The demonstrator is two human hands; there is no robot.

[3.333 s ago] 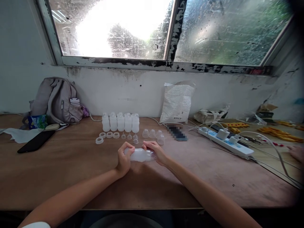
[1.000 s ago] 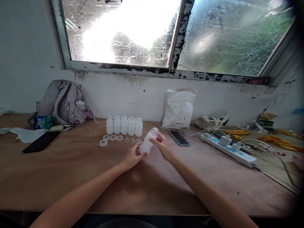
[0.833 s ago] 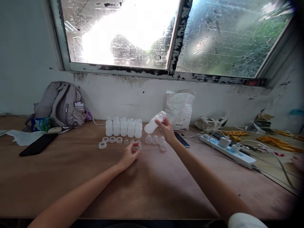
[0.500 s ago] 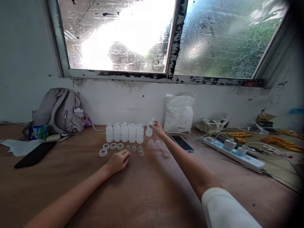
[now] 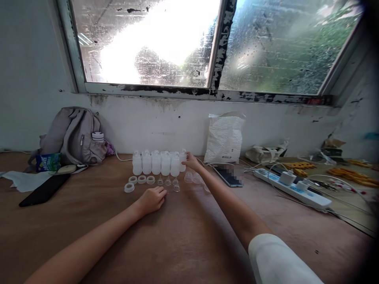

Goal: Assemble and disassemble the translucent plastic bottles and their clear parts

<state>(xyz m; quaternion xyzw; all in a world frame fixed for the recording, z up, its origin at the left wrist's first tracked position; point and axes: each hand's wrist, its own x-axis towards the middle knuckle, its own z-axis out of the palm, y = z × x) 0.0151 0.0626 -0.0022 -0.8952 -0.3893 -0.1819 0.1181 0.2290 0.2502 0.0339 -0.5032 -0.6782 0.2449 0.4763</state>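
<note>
My right hand is closed around a frosted baby bottle, upright at the right end of a row of several similar baby bottles. It stands close beside the last one; whether they touch I cannot tell. My left hand lies on the table with curled fingers, just in front of several clear bottle teats. A faint clear edge shows at its fingertips, too indistinct to name. Left of the teats are several white screw rings. Clear dome caps sit near my right forearm, which partly hides them.
A grey backpack and a black phone are on the left. Behind my right arm stand a white plastic bag and another phone. A power strip with cables lies on the right. The wall and window close off the back.
My right hand has moved the bottle leftward, up to the end of the row. My left hand has shifted slightly to the right. The view has tilted a little.
</note>
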